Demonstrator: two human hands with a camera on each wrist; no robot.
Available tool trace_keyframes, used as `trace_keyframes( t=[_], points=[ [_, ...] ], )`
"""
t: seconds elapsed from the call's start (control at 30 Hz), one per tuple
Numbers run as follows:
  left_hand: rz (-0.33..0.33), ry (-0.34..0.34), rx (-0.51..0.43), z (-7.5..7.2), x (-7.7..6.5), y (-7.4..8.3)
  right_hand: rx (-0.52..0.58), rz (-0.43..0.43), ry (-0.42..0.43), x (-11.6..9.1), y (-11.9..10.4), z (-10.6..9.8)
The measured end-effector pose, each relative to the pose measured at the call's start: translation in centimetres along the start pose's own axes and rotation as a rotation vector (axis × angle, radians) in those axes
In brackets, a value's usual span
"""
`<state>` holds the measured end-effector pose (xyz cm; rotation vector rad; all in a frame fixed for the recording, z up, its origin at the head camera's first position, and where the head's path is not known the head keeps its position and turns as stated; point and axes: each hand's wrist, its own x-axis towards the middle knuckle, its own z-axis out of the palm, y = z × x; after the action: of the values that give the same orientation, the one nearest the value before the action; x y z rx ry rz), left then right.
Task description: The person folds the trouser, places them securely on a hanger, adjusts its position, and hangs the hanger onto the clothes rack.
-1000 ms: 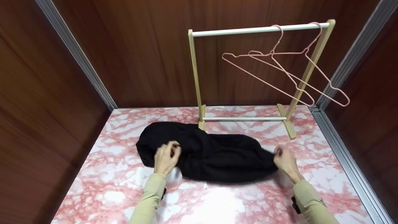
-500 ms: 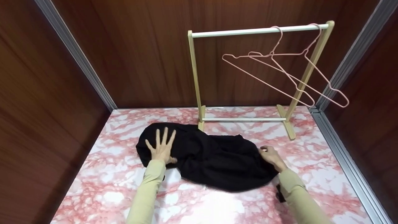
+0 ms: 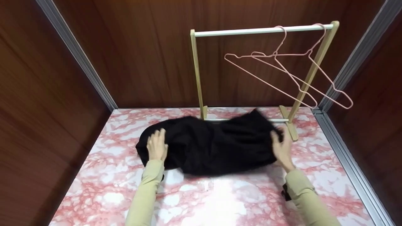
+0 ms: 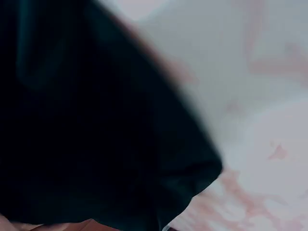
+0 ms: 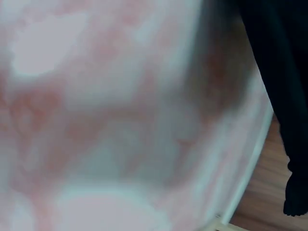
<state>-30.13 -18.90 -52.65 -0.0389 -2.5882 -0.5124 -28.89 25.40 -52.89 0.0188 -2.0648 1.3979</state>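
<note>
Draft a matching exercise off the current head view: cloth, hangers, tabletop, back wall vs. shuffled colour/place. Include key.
Things
1. cloth
2. hangers
3. tabletop
4. back wall

Colour or place
A. brown, wood-look, behind the hangers
B. black, hiding part of the white lower bar
C. red and white, marbled, under everything else
D. pink, hooked on the white top bar

Pairs: 1-B, 2-D, 3-C, 4-A
</note>
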Motion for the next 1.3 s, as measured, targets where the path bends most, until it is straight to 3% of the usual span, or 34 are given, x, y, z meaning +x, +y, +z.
trace_keyframes(
  t=[0.07, 0.13, 0.23, 0.37, 0.53, 0.67, 0.8, 1.0, 1.07, 1.13, 1.2, 1.3],
  points=[
    [0.020, 0.131, -0.052, -0.8, 0.6, 0.1, 0.020, -0.046, 0.085, 0.7, -0.9, -0.6],
    [0.052, 0.217, -0.093, -1.4, 1.2, 0.3, 0.026, -0.043, 0.120, 1.3, -1.7, -1.3],
    [0.103, 0.237, -0.122, -2.0, 1.6, 0.4, 0.026, -0.006, 0.127, 1.9, -2.2, -2.4],
    [0.145, 0.107, -0.138, -2.2, 1.4, 0.2, 0.002, 0.033, 0.093, 1.9, -1.3, -4.1],
    [0.199, -0.182, -0.186, -2.2, 0.7, -0.6, -0.135, 0.159, -0.030, 1.1, 0.8, -6.1],
    [0.213, -0.387, -0.222, -2.4, 0.1, -1.4, -0.259, 0.262, -0.185, 0.3, 2.3, -7.3],
    [0.206, -0.470, -0.157, -2.5, -0.3, -2.1, -0.284, 0.330, -0.334, -0.2, 3.3, -8.0],
    [0.140, -0.473, 0.105, -2.1, -1.1, -4.0, -0.279, 0.422, -0.525, -0.5, 3.6, -8.6],
    [0.097, -0.448, 0.124, -1.7, -1.6, -4.7, -0.228, 0.450, -0.597, -0.5, 3.6, -8.9],
    [0.060, -0.409, 0.082, -1.4, -1.9, -5.3, -0.124, 0.473, -0.645, -0.6, 3.6, -9.2],
    [0.035, -0.371, -0.006, -1.4, -2.1, -5.8, 0.041, 0.496, -0.683, -0.5, 3.5, -9.6],
    [-0.012, -0.345, -0.207, -2.0, -1.7, -6.0, 0.365, 0.520, -0.665, -0.2, 2.8, -10.4]
  ],
)
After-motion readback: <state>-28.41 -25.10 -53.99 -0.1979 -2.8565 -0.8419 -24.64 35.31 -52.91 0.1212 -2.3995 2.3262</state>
